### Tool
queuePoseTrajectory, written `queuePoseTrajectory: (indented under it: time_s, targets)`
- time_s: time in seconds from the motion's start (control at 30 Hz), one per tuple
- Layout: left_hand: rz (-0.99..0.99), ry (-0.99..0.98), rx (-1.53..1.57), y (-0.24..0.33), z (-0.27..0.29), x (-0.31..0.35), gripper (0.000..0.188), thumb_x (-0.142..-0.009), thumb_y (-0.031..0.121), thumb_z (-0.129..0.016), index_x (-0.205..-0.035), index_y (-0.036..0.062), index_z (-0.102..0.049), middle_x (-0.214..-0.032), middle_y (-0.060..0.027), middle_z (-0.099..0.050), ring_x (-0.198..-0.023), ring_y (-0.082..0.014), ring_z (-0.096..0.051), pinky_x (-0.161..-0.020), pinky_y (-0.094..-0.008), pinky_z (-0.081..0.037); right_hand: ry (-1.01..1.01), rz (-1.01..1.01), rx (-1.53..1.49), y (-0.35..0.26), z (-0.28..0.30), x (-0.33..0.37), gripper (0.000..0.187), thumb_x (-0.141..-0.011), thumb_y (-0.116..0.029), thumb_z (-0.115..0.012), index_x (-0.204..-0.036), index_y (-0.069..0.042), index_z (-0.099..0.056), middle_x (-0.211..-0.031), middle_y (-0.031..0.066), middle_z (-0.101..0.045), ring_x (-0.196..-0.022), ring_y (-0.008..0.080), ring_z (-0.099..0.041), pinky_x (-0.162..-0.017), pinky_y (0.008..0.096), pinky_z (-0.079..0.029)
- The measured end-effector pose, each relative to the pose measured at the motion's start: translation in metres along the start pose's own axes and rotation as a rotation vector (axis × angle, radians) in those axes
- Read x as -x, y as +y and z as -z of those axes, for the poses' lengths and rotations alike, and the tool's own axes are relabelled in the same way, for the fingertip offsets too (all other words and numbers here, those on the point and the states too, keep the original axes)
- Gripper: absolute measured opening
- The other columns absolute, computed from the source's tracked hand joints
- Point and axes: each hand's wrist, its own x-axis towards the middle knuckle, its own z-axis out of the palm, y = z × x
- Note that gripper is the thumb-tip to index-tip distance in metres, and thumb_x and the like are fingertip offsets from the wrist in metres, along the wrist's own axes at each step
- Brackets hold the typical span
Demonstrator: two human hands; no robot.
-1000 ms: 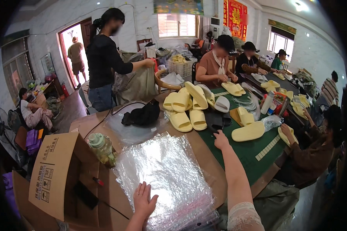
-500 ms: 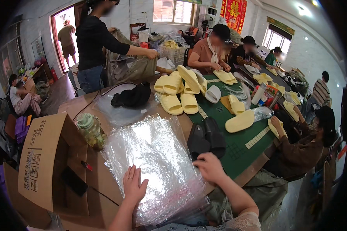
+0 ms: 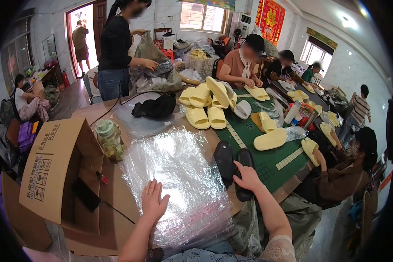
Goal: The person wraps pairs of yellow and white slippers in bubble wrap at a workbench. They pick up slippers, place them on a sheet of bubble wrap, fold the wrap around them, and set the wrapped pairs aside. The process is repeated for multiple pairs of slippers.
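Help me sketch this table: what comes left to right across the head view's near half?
Open brown cardboard box, rounded pale-green jar, shiny transparent plastic sheets, two black slide slippers, rightmost segmented cream strip.

The person's bare left hand (image 3: 154,202) lies flat, palm down, fingers pointing away, its forearm (image 3: 136,238) slanting up from below. The bare right hand (image 3: 248,177) reaches forward, palm down, index finger and thumb parted, below a white lace sleeve (image 3: 278,250).
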Motion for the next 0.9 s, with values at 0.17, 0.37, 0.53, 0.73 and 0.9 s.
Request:
queuePoseTrajectory:
  time_s: [0.17, 0.37, 0.53, 0.73, 0.9]
  targets:
    - [-0.011, 0.004, -0.007, -0.002, -0.002, -0.001, 0.061, -0.091, 0.039, -0.066, -0.137, 0.0001, -0.058, -0.152, -0.0246, -0.046, -0.145, -0.0407, -0.037, -0.12, -0.0514, -0.024, -0.106, -0.173, -0.201, 0.006, -0.004, -0.022, 0.085, -0.081, -0.054, -0.076, -0.148, -0.012, -0.046, -0.105, 0.0199, -0.072, -0.1, 0.0373, -0.069, -0.088, 0.0453, -0.053]
    - [-0.004, 0.035, 0.04, 0.002, 0.001, -0.002, 0.06, -0.09, 0.04, -0.067, -0.135, 0.0004, -0.06, -0.151, -0.0251, -0.047, -0.144, -0.0417, -0.038, -0.12, -0.052, -0.025, -0.134, -0.318, -0.407, 0.048, -0.004, -0.026, 0.079, -0.077, -0.048, -0.085, -0.129, 0.006, -0.06, -0.096, 0.0156, -0.07, -0.087, 0.0251, -0.068, -0.079, 0.0365, -0.052]
    - [0.008, 0.05, 0.012, -0.004, -0.004, 0.001, 0.06, -0.089, 0.039, -0.067, -0.134, 0.0008, -0.06, -0.151, -0.025, -0.047, -0.144, -0.0421, -0.038, -0.12, -0.0526, -0.026, 0.223, -0.706, -1.223, 0.046, 0.029, 0.02, 0.031, -0.093, -0.021, -0.071, -0.11, 0.005, -0.069, -0.093, 0.01, -0.071, -0.087, 0.0235, -0.069, -0.079, 0.0334, -0.055]
    - [-0.009, 0.026, 0.014, -0.002, -0.008, 0.001, 0.061, -0.09, 0.039, -0.067, -0.136, 0.001, -0.058, -0.154, -0.0237, -0.044, -0.145, -0.0406, -0.036, -0.12, -0.0533, -0.024, 0.233, -0.416, -2.122, 0.105, 0.026, 0.057, 0.007, -0.088, 0.0, -0.064, -0.087, -0.005, -0.06, -0.086, 0.0045, -0.066, -0.083, 0.0203, -0.065, -0.083, 0.0316, -0.054]
    - [-0.04, 0.081, -0.017, -0.004, -0.005, 0.002, 0.059, -0.088, 0.037, -0.069, -0.133, 0.0003, -0.06, -0.15, -0.0247, -0.048, -0.141, -0.043, -0.041, -0.118, -0.0519, -0.028, 0.271, -0.699, -1.55, 0.036, 0.02, 0.034, 0.028, -0.084, -0.008, -0.071, -0.108, 0.004, -0.063, -0.092, 0.0042, -0.064, -0.093, 0.0219, -0.065, -0.077, 0.0332, -0.053]
